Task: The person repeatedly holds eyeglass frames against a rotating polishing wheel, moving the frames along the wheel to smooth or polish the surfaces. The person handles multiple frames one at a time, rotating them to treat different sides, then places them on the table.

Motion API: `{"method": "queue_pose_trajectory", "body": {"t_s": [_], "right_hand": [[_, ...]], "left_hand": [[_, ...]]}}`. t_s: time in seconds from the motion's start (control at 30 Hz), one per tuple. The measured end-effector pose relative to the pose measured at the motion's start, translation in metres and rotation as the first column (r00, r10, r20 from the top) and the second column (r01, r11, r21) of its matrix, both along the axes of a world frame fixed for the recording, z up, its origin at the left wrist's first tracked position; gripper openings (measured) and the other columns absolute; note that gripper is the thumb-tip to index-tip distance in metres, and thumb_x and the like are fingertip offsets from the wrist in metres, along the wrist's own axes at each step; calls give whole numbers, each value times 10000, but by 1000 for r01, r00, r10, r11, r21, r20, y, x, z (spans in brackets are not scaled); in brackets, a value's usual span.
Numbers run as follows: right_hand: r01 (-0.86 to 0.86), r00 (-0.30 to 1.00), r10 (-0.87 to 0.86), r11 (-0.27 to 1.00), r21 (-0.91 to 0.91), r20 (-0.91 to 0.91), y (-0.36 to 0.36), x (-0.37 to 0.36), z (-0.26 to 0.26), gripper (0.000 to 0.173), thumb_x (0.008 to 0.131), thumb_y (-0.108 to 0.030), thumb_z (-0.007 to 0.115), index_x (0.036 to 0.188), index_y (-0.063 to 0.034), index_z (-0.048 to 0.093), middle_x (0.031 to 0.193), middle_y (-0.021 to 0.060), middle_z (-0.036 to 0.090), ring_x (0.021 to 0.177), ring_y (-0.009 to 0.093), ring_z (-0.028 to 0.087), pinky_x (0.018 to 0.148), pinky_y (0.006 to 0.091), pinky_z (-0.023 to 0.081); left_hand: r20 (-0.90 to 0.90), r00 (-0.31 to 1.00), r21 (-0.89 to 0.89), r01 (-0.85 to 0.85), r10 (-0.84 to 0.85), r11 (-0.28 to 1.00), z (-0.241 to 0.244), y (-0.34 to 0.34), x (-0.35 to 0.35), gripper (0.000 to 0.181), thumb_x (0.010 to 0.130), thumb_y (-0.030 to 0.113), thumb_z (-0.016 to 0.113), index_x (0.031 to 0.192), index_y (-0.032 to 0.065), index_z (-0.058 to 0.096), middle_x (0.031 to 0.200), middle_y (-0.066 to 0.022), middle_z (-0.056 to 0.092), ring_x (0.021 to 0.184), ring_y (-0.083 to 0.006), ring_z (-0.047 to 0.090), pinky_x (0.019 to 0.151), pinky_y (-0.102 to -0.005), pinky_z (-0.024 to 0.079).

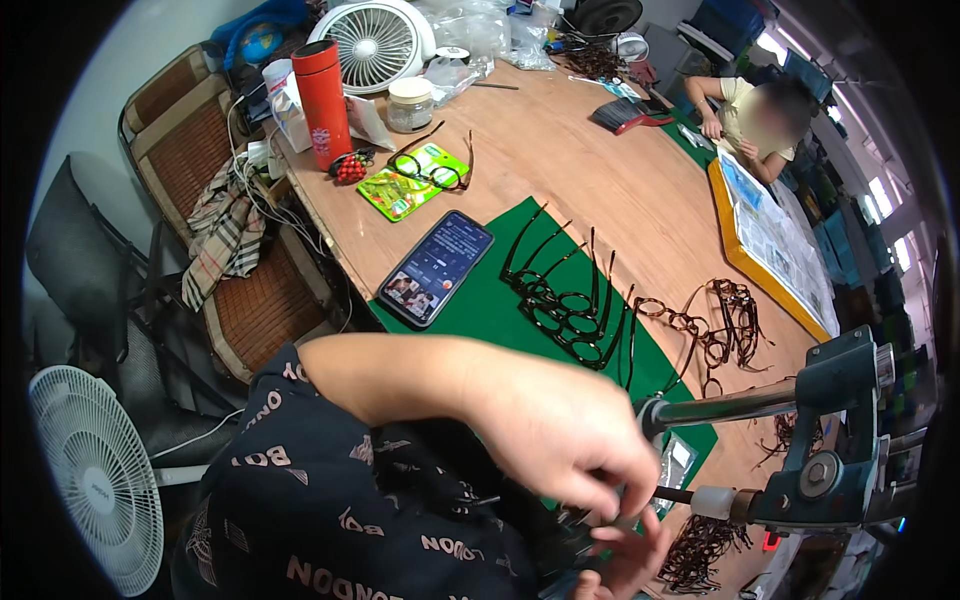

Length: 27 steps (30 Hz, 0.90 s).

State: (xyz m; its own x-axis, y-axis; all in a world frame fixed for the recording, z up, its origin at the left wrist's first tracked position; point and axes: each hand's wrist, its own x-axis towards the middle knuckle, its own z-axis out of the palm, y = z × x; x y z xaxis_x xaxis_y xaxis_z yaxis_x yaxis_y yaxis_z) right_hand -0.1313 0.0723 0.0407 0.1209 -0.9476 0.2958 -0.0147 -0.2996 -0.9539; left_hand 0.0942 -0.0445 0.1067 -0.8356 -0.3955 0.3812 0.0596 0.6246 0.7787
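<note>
My left hand (566,431) reaches across from the left, its thumb and fingertips bent together and pointing down. Just below it is my right hand (630,551), palm partly turned up and fingers curled. Blurred dark parts (568,521), perhaps of an eyeglass frame, show by the fingertips; whether either hand grips them is hidden. Right beside the hands, a bench machine (821,465) points a thin dark rod with a white collar (711,502) at them. Several dark eyeglass frames (570,315) lie in a row with temples spread on a green mat (480,319).
A phone (436,268) with a lit screen rests on the mat's corner. Tortoiseshell frames (731,322) and a pile of frame parts (701,555) lie farther right. A red tumbler (322,105) and a glass jar (410,105) stand at the back. A person (757,124) sits across, beside a yellow-edged tray (739,255).
</note>
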Motion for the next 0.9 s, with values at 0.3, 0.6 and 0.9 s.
{"method": "queue_pose_trajectory", "body": {"t_s": [0.3, 0.6, 0.9], "right_hand": [[-394, 919, 379, 877, 276, 108, -4, -4, -12, 81, 868, -83, 538, 859, -12, 502, 846, 136, 552, 678, 174, 530, 584, 260, 447], [-153, 976, 187, 953, 262, -108, -14, -19, -28, 237, 918, -171, 439, 973, 42, 527, 970, 88, 514, 927, 168, 507, 796, 280, 430], [456, 837, -328, 860, 227, -438, 1, -135, -83, 114, 767, 47, 634, 860, -3, 591, 833, 27, 578, 750, 83, 558, 687, 204, 442]], "left_hand": [[-581, 566, -69, -751, 585, 657, -49, 14, -11, 424, 829, 352, 617, 1063, 4, 557, 992, -126, 574, 906, -299, 534, 796, -383, 422], [-217, 881, 111, -405, 420, 907, -97, 54, -67, 496, 773, 275, 670, 1106, -60, 521, 1078, -159, 561, 993, -284, 563, 833, -342, 465], [-205, 887, 431, -298, 414, 852, -104, 42, -60, 679, 725, -65, 474, 1365, 30, 269, 1306, -216, 420, 858, -180, 604, 733, -288, 466]]}}
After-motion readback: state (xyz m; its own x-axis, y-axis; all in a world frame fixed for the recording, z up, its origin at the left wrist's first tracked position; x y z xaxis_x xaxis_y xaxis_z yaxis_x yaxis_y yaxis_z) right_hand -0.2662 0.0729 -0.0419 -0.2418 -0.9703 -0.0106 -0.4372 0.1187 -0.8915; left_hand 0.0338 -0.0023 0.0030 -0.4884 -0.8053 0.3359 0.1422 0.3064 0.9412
